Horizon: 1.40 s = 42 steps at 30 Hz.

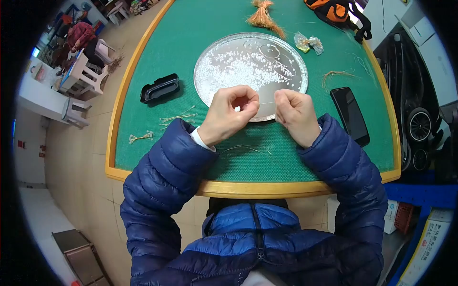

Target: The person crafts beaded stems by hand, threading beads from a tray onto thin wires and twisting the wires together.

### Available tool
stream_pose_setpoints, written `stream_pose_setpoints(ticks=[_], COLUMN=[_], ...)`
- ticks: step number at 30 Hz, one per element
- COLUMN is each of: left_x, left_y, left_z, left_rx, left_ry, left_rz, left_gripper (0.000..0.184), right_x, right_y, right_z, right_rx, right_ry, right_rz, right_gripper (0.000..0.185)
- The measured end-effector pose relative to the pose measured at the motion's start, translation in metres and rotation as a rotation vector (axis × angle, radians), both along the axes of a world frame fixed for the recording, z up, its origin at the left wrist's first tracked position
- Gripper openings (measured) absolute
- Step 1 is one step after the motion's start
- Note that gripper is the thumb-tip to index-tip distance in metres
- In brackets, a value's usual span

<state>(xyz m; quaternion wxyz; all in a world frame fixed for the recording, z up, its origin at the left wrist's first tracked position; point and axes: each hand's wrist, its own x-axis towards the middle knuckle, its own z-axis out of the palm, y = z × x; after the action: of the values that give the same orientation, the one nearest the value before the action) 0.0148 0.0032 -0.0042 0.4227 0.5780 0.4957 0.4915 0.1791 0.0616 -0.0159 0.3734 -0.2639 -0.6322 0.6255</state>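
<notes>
My left hand [230, 113] is closed in a pinch, thumb against fingertips, over the near edge of a round metal tray [267, 97]. Across from it, my right hand [296, 114] is closed with its fingers curled in. A faint thin wire [266, 102] stretches between the two hands; its ends are hidden in the fingers. Many small white beads [234, 71] lie scattered over the tray, thickest on its left side. Several loose thin wires [248, 149] rest on the green table just below my hands.
Left of the tray are a black plastic box [161, 89], beaded wires [179, 117] and a small tied bundle [141, 137]. On the right lies a black phone [350, 116]. Farther back are an orange wire bundle [262, 16], a plastic bag [309, 43] and an orange-black bag [334, 10].
</notes>
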Motion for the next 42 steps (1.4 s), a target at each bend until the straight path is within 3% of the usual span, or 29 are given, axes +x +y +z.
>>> stream_pose_setpoints(ticks=[2, 3, 10, 12, 17, 23, 28, 32, 34, 35, 37, 39, 42], left_x=[0.0, -0.002, -0.023, -0.032, -0.015, 0.004, 0.002, -0.001, -0.006, -0.01, -0.017, -0.018, -0.016], left_y=[0.0, 0.0, 0.005, 0.008, 0.011, 0.003, 0.002, 0.001, 0.0, 0.0, 0.0, -0.001, 0.001], left_z=[-0.001, -0.001, 0.016, 0.023, 0.005, -0.004, 0.005, 0.0, 0.003, 0.007, 0.009, 0.004, 0.0], left_rx=[0.082, 0.083, -0.138, -0.248, 0.165, 0.214, 0.142, 0.224, 0.199, 0.179, 0.137, 0.152, 0.213], left_ry=[0.16, 0.157, -0.067, -0.703, -0.438, -0.359, -0.655, -0.531, -0.479, -0.416, -0.287, -0.188, 0.148], left_rz=[0.05, 0.058, -0.032, -0.057, 0.123, 0.093, 0.19, 0.172, 0.169, 0.166, 0.16, 0.203, 0.297], left_gripper=[0.003, 0.003, 0.011, 0.02, 0.024, 0.025, 0.02, 0.016, 0.016, 0.015, 0.015, 0.013, 0.009], right_x=[0.001, 0.0, -0.003, -0.002, -0.002, -0.006, -0.009, -0.008, -0.006, -0.003, 0.005, 0.012, 0.029], right_y=[0.0, -0.001, 0.004, 0.008, 0.01, -0.002, -0.008, -0.01, -0.007, -0.002, 0.017, 0.041, 0.061], right_z=[-0.001, 0.0, 0.004, 0.001, 0.0, 0.002, 0.002, 0.006, 0.006, 0.003, -0.006, -0.008, -0.01], right_rx=[0.341, 0.343, -0.005, -0.11, -0.369, -0.503, -0.523, -0.503, -0.235, -0.24, 0.606, 0.962, 1.069], right_ry=[-0.24, -0.242, -0.077, 0.013, 0.114, 0.114, 0.018, -0.109, -0.293, -0.305, -0.43, -0.501, -0.831], right_rz=[-0.125, -0.118, -0.104, -0.126, -0.11, -0.023, 0.063, 0.165, 0.074, 0.077, -0.244, -0.441, -0.459], right_gripper=[0.022, 0.022, 0.026, 0.026, 0.028, 0.031, 0.031, 0.033, 0.025, 0.025, 0.012, 0.009, 0.009])
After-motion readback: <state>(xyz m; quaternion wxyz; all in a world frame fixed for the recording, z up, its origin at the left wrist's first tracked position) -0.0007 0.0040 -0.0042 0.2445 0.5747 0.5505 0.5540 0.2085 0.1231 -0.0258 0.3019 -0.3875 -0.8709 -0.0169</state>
